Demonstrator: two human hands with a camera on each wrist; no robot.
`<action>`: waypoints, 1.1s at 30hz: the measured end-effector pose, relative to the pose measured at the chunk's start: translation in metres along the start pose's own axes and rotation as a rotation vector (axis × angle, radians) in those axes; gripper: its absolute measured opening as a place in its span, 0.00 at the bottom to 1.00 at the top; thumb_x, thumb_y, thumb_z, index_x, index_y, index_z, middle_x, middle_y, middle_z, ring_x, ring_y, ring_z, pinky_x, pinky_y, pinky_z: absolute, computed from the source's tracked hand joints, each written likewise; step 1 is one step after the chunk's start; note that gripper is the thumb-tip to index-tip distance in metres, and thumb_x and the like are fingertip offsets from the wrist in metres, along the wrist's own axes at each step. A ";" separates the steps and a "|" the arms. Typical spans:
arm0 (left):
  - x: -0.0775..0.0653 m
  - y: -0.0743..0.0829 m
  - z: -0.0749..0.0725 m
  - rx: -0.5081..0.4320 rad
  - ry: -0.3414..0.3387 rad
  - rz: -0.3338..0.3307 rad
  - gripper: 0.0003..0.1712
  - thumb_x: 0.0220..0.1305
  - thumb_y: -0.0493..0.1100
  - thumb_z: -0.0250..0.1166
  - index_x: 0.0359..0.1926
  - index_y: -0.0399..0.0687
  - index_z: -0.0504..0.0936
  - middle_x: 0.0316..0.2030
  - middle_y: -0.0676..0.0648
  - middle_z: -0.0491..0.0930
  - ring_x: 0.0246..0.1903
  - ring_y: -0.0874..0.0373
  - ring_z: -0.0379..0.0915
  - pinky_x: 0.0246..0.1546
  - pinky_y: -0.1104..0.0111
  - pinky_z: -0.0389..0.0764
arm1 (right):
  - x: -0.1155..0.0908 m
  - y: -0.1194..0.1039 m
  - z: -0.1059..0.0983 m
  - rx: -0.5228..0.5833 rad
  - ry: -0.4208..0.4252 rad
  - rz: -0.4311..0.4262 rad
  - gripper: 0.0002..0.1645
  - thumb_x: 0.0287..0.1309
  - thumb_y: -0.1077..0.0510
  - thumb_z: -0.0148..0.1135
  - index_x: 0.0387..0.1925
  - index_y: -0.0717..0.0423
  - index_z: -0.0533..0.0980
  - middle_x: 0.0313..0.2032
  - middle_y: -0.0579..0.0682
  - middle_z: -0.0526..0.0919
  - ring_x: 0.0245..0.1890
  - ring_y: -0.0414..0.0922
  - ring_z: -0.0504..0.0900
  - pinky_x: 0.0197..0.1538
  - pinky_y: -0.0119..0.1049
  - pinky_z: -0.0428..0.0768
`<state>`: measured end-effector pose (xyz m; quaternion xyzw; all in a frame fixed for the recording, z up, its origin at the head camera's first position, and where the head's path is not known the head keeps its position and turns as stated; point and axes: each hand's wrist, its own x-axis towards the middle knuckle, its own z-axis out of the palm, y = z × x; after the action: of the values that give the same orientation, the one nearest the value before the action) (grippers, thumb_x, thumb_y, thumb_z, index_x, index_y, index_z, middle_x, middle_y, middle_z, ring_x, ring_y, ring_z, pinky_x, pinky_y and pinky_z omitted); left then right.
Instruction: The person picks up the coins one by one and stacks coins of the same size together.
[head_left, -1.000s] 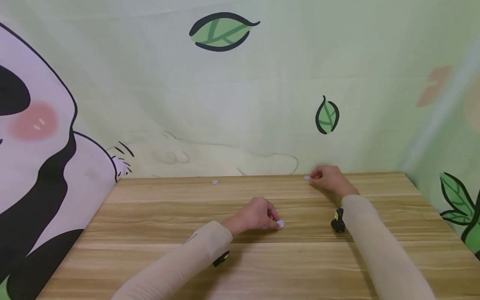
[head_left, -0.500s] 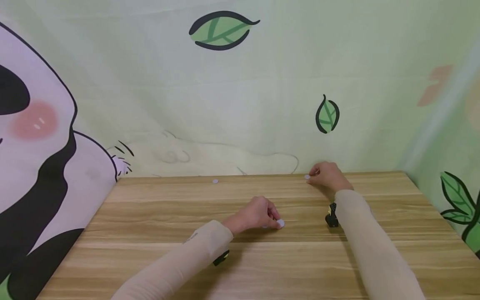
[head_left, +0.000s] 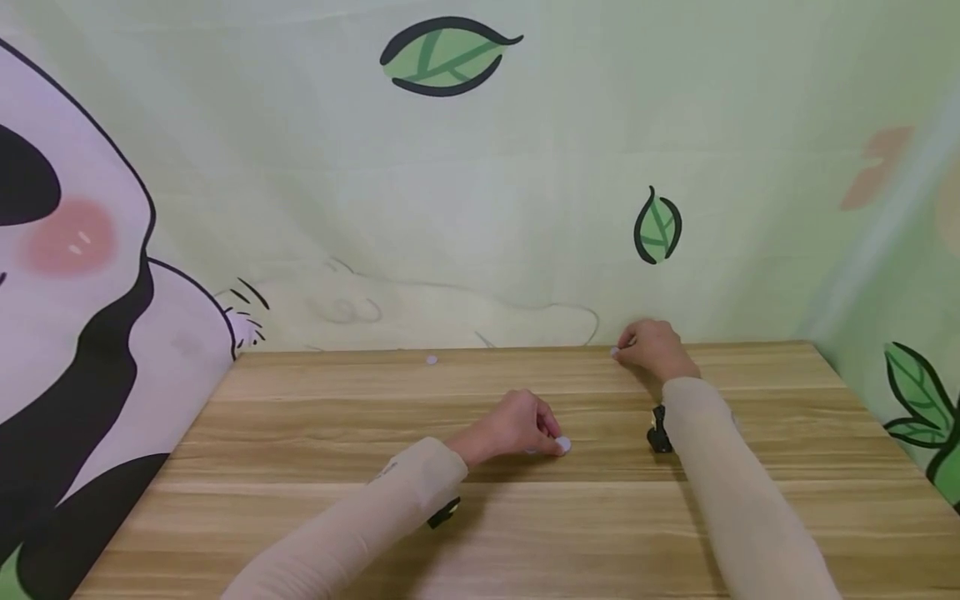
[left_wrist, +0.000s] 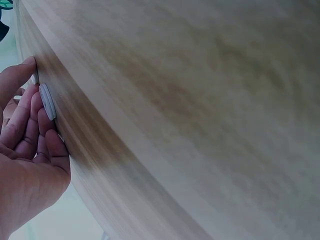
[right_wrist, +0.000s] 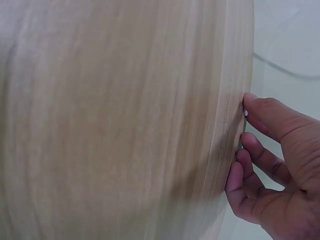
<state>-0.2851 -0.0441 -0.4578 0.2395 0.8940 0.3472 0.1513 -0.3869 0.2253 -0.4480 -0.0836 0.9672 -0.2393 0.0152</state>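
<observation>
In the head view my left hand (head_left: pixel 517 425) is low over the middle of the table, its thumb and fingers pinching a small round white disc (head_left: pixel 563 445). A second white disc (left_wrist: pixel 47 101) lies under its curled fingers, seen in the left wrist view. My right hand (head_left: pixel 654 348) is at the table's back edge, with thumb and index finger pinching another small white disc (head_left: pixel 614 352). Only a sliver of that disc (right_wrist: pixel 245 113) shows in the right wrist view. A further white disc (head_left: pixel 431 360) lies flat near the back edge, left of both hands.
The wood-grain table (head_left: pixel 322 433) reaches back to a pale green cloth backdrop (head_left: pixel 510 208) printed with leaves and a panda. Each wrist carries a small black camera, such as the right one (head_left: pixel 659 433).
My right forearm has swung a little left, and its fingertips now cover more of the disc at the back edge. The left hand has stayed where it was.
</observation>
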 end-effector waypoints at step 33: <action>0.000 -0.002 0.001 -0.030 0.006 -0.011 0.08 0.52 0.41 0.81 0.28 0.48 0.88 0.21 0.56 0.81 0.22 0.67 0.71 0.24 0.76 0.72 | 0.001 -0.003 0.005 0.041 0.002 0.064 0.16 0.62 0.55 0.68 0.40 0.67 0.84 0.43 0.62 0.85 0.47 0.59 0.80 0.56 0.54 0.76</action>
<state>-0.2854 -0.0449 -0.4602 0.2314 0.8904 0.3605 0.1539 -0.3872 0.2200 -0.4505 -0.0519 0.9643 -0.2584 0.0234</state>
